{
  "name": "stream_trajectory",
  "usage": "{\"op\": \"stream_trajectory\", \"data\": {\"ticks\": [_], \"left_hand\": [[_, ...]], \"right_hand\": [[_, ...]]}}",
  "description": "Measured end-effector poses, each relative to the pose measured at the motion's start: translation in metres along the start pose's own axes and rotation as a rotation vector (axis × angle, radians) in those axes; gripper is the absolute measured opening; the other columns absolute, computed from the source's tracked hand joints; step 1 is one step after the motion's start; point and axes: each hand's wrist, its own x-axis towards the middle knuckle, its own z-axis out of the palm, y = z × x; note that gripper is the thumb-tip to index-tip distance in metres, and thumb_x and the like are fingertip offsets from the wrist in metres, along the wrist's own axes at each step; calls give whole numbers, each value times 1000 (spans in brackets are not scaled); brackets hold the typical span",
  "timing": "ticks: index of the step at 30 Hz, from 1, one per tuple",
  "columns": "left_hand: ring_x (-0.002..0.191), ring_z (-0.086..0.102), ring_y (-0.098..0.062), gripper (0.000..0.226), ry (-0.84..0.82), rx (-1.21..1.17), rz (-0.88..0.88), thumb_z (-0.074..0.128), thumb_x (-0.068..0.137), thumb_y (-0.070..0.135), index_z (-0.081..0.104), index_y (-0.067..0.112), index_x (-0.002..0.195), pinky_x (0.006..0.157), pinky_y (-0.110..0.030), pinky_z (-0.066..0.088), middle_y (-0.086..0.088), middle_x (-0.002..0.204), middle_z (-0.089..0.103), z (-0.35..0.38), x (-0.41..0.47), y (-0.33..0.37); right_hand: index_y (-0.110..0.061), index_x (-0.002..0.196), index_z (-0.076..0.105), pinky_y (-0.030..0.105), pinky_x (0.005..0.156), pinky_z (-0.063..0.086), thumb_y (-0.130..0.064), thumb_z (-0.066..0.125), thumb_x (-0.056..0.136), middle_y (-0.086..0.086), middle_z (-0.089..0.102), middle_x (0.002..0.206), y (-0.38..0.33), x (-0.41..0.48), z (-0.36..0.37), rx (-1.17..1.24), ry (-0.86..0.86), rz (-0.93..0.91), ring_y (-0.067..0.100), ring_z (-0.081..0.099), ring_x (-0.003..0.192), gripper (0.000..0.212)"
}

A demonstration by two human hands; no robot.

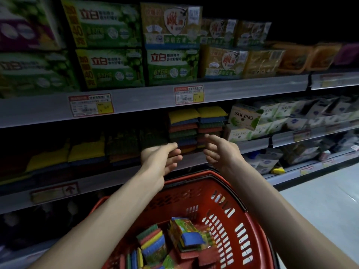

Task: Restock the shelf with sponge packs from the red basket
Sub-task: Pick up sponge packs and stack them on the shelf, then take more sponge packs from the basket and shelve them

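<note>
A red basket (pixel 229 193) sits low in front of me and holds several sponge packs (pixel 184 235) in blue, green, yellow and red. On the middle shelf (pixel 124 171) stand two stacks of coloured sponge packs (pixel 196 127), with more packs (pixel 85 150) in the dark to their left. My left hand (pixel 161 158) and my right hand (pixel 219 152) are both held out just in front of the stacks, fingers relaxed and slightly curled, palms facing each other. Neither hand holds anything.
Green and yellow soap boxes (pixel 116 66) fill the upper shelf. White Soling boxes (pixel 244 121) stand right of the sponge stacks. Price labels (pixel 188 95) line the shelf edge. Lower shelves run on to the right, with pale floor (pixel 320 200) beside the basket.
</note>
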Motion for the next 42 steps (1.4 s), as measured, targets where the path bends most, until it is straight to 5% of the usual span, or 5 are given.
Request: {"op": "stream_trajectory", "data": {"ticks": [8, 20, 29, 34, 42], "left_hand": [[94, 76, -16, 10, -198, 266, 217, 69, 97, 20, 78, 18, 100, 83, -33, 58, -3, 99, 80, -61, -41, -12], [118, 54, 9, 33, -367, 1003, 653, 73, 90, 35, 67, 35, 122, 101, -10, 39, 23, 125, 61, -138, -66, -73], [150, 32, -21, 73, -349, 1759, 614, 44, 90, 63, 32, 37, 157, 124, -47, 21, 3, 160, 38, -208, -61, -127], [136, 52, -33, 75, -363, 2011, 694, 56, 84, 58, 47, 29, 152, 122, -60, 22, -11, 143, 59, -241, -53, -154], [146, 38, -35, 67, -397, 2188, 583, 52, 87, 59, 54, 31, 147, 119, -52, -20, -12, 150, 52, -266, -50, -152]], "right_hand": [[-10, 110, 74, 30, 79, 57, -28, 77, 89, 9, 78, 103, 22, -57, -21, -275, -128, -45, 23, 76, 96, 27], [-31, 137, 59, 23, 106, 43, -52, 77, 84, -11, 61, 136, 78, -108, -77, -1146, -350, -304, 7, 56, 127, 60], [-33, 155, 36, 42, 122, 21, -62, 62, 88, 9, 31, 164, 135, -79, -146, -2009, -349, -420, 31, 24, 153, 78], [-35, 159, 28, 46, 127, 7, -64, 56, 90, 10, 21, 168, 147, -79, -153, -2153, -366, -408, 32, 12, 157, 80], [-33, 157, 35, 47, 127, 8, -69, 52, 90, 9, 26, 167, 159, -90, -136, -2154, -418, -382, 31, 17, 156, 77]]}}
